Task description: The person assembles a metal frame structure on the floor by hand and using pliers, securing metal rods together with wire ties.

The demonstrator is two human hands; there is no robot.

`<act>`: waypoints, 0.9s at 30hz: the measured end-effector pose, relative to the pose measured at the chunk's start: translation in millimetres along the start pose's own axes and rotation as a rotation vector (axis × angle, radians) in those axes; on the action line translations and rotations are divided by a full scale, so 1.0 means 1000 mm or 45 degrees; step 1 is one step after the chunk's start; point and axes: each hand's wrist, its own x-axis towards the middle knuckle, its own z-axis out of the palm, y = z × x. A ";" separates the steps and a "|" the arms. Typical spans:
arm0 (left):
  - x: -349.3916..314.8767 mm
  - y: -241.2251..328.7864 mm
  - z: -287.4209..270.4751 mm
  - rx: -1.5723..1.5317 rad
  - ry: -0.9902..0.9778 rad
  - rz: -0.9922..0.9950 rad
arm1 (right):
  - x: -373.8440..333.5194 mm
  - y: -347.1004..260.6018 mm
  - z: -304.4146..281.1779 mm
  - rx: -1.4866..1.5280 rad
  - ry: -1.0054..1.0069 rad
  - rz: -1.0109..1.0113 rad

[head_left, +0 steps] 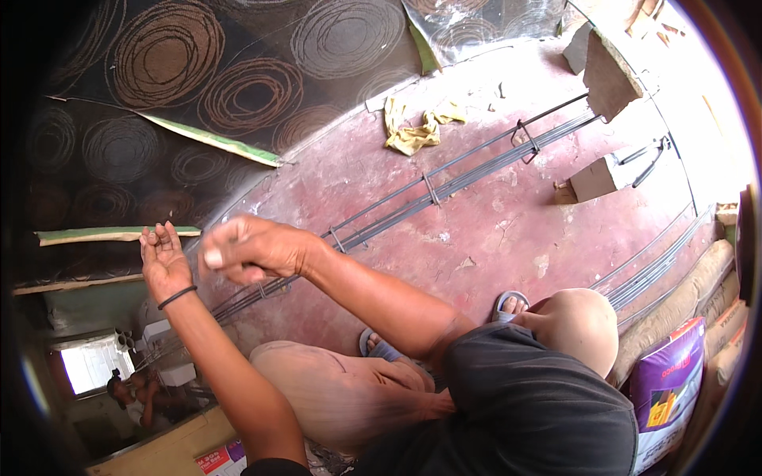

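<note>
My left hand (165, 262) is raised at the left, palm turned up, with its fingers a little curled and apart. A thin black band circles that wrist. I see nothing held in it. Close by on its right is my right hand (246, 247), its fingers bent and smeared by motion, so any small thing in them cannot be made out. Beyond and beneath the hands, a long bundle of steel bars (381, 214) with square wire stirrups (431, 190) runs diagonally across the reddish floor. Its near end passes behind my hands and forearms.
A rough block (609, 75) stands at the bundle's far end, near another block (594, 179). A yellow cloth (414, 136) lies on the floor. More bars (652, 266) and stacked bags (671, 381) are at right. Dark circle-patterned sheeting (254, 95) hangs beyond. Another person (143, 397) is at lower left.
</note>
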 end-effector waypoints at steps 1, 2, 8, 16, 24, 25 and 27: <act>-0.011 -0.016 0.018 -0.019 -0.017 -0.022 | -0.003 -0.007 -0.006 0.100 0.196 -0.297; -0.024 -0.026 0.037 0.114 -0.085 0.079 | -0.004 -0.011 -0.013 0.207 0.384 -0.597; -0.061 -0.040 0.086 0.331 -0.308 0.181 | -0.001 0.006 -0.085 -1.201 1.169 -0.358; -0.005 -0.009 0.028 0.064 -0.142 -0.006 | -0.011 -0.018 0.012 -0.637 -0.091 0.041; -0.059 -0.017 0.079 0.279 -0.431 0.199 | -0.011 -0.039 -0.052 -0.978 1.053 -0.350; -0.060 -0.038 0.081 0.293 -0.403 0.126 | -0.017 -0.020 -0.069 -1.359 0.891 -0.065; -0.056 -0.041 0.082 0.255 -0.346 0.051 | -0.002 0.005 -0.052 -1.502 0.391 0.412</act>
